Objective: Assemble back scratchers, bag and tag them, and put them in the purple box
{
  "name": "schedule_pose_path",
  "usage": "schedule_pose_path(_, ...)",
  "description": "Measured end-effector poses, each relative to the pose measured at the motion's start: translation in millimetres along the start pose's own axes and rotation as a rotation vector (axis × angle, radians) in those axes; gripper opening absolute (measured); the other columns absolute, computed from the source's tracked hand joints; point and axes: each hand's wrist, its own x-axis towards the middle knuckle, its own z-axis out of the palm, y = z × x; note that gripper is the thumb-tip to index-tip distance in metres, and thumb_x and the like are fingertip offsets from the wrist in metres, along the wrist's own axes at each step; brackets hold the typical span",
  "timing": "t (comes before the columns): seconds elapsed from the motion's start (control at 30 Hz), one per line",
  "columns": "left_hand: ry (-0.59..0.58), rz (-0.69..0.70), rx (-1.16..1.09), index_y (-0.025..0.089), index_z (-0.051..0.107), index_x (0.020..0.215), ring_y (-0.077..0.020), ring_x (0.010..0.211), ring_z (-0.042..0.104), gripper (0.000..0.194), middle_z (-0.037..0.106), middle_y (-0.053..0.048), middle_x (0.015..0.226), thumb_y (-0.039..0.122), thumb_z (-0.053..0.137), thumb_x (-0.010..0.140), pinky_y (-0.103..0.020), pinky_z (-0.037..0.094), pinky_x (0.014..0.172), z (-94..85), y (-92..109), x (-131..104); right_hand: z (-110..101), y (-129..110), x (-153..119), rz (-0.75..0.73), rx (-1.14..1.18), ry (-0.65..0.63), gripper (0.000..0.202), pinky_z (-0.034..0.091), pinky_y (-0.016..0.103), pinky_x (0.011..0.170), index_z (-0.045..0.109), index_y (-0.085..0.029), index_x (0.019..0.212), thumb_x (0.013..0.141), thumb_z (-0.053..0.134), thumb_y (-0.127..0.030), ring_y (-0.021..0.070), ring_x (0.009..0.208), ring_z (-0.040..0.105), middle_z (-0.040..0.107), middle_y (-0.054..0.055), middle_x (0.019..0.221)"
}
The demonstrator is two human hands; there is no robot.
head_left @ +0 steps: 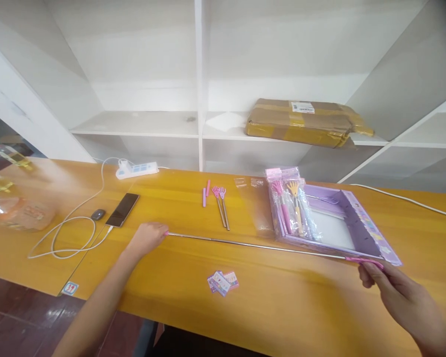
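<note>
A telescopic back scratcher (262, 245) is stretched between my two hands, its thin silver rod pulled out long just above the table. My left hand (150, 236) is closed around one end, where a bit of pink shows. At the other end, my right hand (394, 285) pinches a pink piece; whether it is the claw head or a handle is partly hidden by the fingers. Beyond the rod lie two pink-headed back scratchers (222, 208) side by side, with two short pink tubes (205, 193) beside them. Several small printed cards (223, 283) lie nearer to me.
At the right, a purple display box (360, 218) holds bagged back scratchers (292, 206). On the left are a phone (122, 209) on a white cable, a mouse (98, 214), a power strip (137, 169) and a large bottle (22, 213). A taped cardboard box (301, 121) sits on the shelf.
</note>
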Motion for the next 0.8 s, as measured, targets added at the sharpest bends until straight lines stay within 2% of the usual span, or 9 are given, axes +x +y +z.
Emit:
schedule_pose_path(0.1, 0.006, 0.010, -0.007, 0.020, 0.058, 0.072, -0.0158, 0.060, 0.057, 0.026, 0.067, -0.003, 0.068, 0.011, 0.053, 0.096, -0.029, 0.024, 0.057, 0.2, 4, -3, 0, -3, -2, 0.163, 0.185, -0.076, 0.042, 0.055, 0.041, 0.071, 0.064, -0.030, 0.077, 0.096, 0.041, -0.059, 0.0277, 0.071, 0.072, 0.070, 0.009, 0.077)
schedule_pose_path(0.2, 0.035, 0.006, -0.009, 0.020, 0.059, 0.073, -0.0154, 0.062, 0.057, 0.027, 0.066, -0.002, 0.067, 0.013, 0.050, 0.098, -0.029, 0.027, 0.058, -1.7, 9, -8, 0, -4, 0, 0.252, 0.246, -0.017, 0.032, 0.054, 0.044, 0.076, 0.064, -0.031, 0.081, 0.094, 0.045, -0.054, 0.0297, 0.073, 0.073, 0.071, 0.010, 0.079)
schedule_pose_path(0.27, 0.055, -0.008, -0.004, 0.021, 0.061, 0.074, -0.0154, 0.063, 0.057, 0.028, 0.067, -0.002, 0.067, 0.014, 0.049, 0.099, -0.029, 0.027, 0.059, -5.4, 14, -10, 0, -3, 2, 0.310, 0.217, -0.031, 0.026, 0.052, 0.046, 0.074, 0.064, -0.032, 0.080, 0.090, 0.050, -0.051, 0.0317, 0.073, 0.074, 0.072, 0.011, 0.078)
schedule_pose_path(0.33, 0.018, -0.041, 0.011, 0.021, 0.063, 0.074, -0.0159, 0.063, 0.059, 0.028, 0.068, -0.002, 0.068, 0.015, 0.050, 0.098, -0.029, 0.028, 0.059, -11.2, 20, -10, 1, -3, 5, 0.357, 0.194, -0.064, 0.022, 0.051, 0.045, 0.073, 0.064, -0.032, 0.080, 0.088, 0.052, -0.049, 0.0327, 0.074, 0.075, 0.073, 0.010, 0.078)
schedule_pose_path(0.4, -0.104, -0.091, 0.024, 0.020, 0.066, 0.077, -0.0174, 0.065, 0.063, 0.026, 0.072, -0.004, 0.071, 0.017, 0.052, 0.099, -0.029, 0.030, 0.059, -18.5, 28, -7, 4, -4, 7, 0.381, 0.196, -0.059, 0.023, 0.050, 0.043, 0.073, 0.061, -0.031, 0.079, 0.089, 0.049, -0.048, 0.0320, 0.077, 0.076, 0.074, 0.010, 0.079)
schedule_pose_path(0.53, -0.355, -0.165, 0.004, 0.020, 0.074, 0.087, -0.0236, 0.075, 0.074, 0.027, 0.079, -0.009, 0.080, 0.026, 0.053, 0.102, -0.030, 0.041, 0.065, -30.1, 47, 7, 15, -15, 14, 0.369, 0.104, -0.026, 0.029, 0.047, 0.040, 0.066, 0.061, -0.030, 0.085, 0.095, 0.041, -0.049, 0.0293, 0.065, 0.070, 0.071, 0.008, 0.072)
schedule_pose_path(0.6, -0.397, -0.170, -0.007, 0.019, 0.076, 0.088, -0.0264, 0.077, 0.076, 0.030, 0.080, -0.011, 0.081, 0.027, 0.052, 0.103, -0.031, 0.046, 0.067, -30.9, 58, 14, 23, -26, 20, 0.317, 0.046, -0.049, 0.032, 0.043, 0.039, 0.062, 0.065, -0.029, 0.093, 0.095, 0.040, -0.048, 0.0278, 0.057, 0.064, 0.067, 0.006, 0.068)
schedule_pose_path(0.7, -0.426, -0.165, -0.020, 0.018, 0.079, 0.093, -0.0290, 0.081, 0.079, 0.033, 0.081, -0.014, 0.084, 0.025, 0.048, 0.105, -0.033, 0.052, 0.070, -27.0, 76, 25, 38, -50, 30, 0.191, 0.005, -0.087, 0.036, 0.040, 0.035, 0.061, 0.071, -0.025, 0.108, 0.098, 0.043, -0.044, 0.0262, 0.059, 0.064, 0.067, 0.005, 0.069)
schedule_pose_path(0.8, -0.435, -0.171, -0.030, 0.017, 0.079, 0.100, -0.0315, 0.087, 0.080, 0.036, 0.081, -0.018, 0.089, 0.020, 0.044, 0.106, -0.037, 0.057, 0.073, -24.7, 97, 38, 58, -86, 31, 0.083, -0.108, 0.028, 0.042, 0.034, 0.031, 0.059, 0.073, -0.020, 0.118, 0.106, 0.039, -0.041, 0.0243, 0.057, 0.061, 0.067, 0.007, 0.068)
